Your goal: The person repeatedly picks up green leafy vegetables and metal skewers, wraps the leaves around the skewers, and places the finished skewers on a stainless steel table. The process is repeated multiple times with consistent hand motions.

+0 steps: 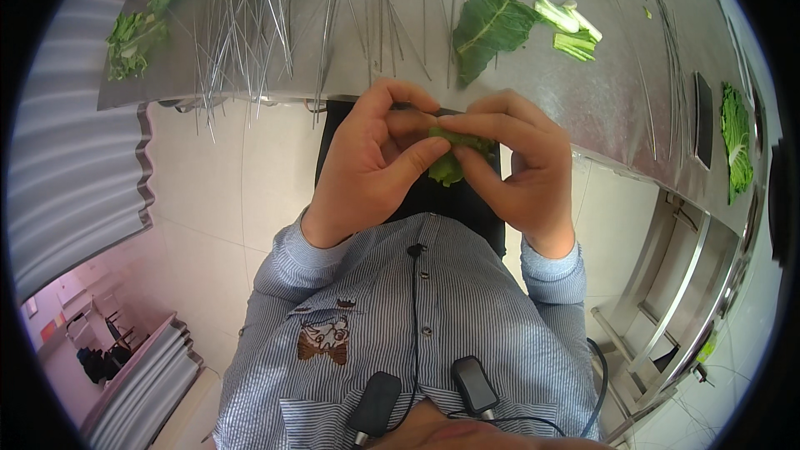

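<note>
Between my two hands, just off the table's near edge, is a small piece of green leaf [445,170]. My left hand [381,156] pinches it with thumb and fingers on one side. My right hand [522,147] pinches it from the other, the fingertips of both hands nearly meeting. The fingers cover part of the leaf. Beyond my hands, a large flat green leaf [490,28] lies on the metal table [400,84]. Several cut pale-green stalk pieces [572,25] rest to the right of it.
Many thin metal skewers [262,19] lie across the left and middle of the table, some jutting past its edge. More skewers [672,62] lie at the right, near a dark flat block [702,119] and a cabbage leaf [737,144]. Leafy greens [134,44] sit far left.
</note>
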Available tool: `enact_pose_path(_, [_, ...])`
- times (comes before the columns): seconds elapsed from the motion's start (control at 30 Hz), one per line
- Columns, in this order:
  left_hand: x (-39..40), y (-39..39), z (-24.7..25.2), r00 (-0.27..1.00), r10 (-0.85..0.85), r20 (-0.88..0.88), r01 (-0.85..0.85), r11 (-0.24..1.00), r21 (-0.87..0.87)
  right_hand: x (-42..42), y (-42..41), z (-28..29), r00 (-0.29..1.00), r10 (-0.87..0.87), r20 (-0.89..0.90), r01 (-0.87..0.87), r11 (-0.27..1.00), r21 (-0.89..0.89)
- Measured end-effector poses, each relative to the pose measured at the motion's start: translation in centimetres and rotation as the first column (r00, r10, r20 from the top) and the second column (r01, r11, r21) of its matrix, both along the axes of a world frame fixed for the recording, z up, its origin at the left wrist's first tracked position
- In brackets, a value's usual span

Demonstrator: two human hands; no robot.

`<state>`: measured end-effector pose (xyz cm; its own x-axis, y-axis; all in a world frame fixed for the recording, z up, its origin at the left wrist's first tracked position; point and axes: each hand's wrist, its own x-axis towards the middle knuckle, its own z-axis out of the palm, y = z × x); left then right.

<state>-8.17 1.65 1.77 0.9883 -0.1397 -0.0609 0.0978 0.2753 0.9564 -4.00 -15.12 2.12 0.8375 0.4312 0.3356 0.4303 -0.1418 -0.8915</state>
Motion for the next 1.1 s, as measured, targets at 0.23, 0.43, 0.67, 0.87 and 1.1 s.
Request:
enact_pose_path(0.23, [0.0,0.1,0.2,0.999,0.032,0.037,-0.035,0.996,0.083,0.4,-0.1,-0.1,0.998,0.037,-0.043,-0.035,0.998,0.05])
enact_pose_path(0.43, [0.0,0.1,0.3,1.0,-0.006,-0.004,0.006,1.0,-0.024,0.1,-0.1,-0.3,1.0,0.003,0.03,-0.004,1.0,0.02])
enact_pose_path(0.67, [0.1,0.6,0.1,0.996,-0.091,0.003,0.091,0.994,-0.065,0.2,0.0,-0.4,0.993,0.015,0.118,-0.019,0.999,0.032])
enact_pose_path(0.87, [-0.1,0.6,0.3,0.998,-0.042,0.037,0.04,0.998,0.053,0.5,0.1,0.2,0.996,0.079,-0.043,-0.075,0.994,0.075])
enact_pose_path(1.1, [-0.2,0.2,0.3,1.0,0.003,0.022,-0.004,1.0,0.026,0.1,-0.3,-0.5,0.999,0.006,-0.032,-0.008,0.999,-0.036])
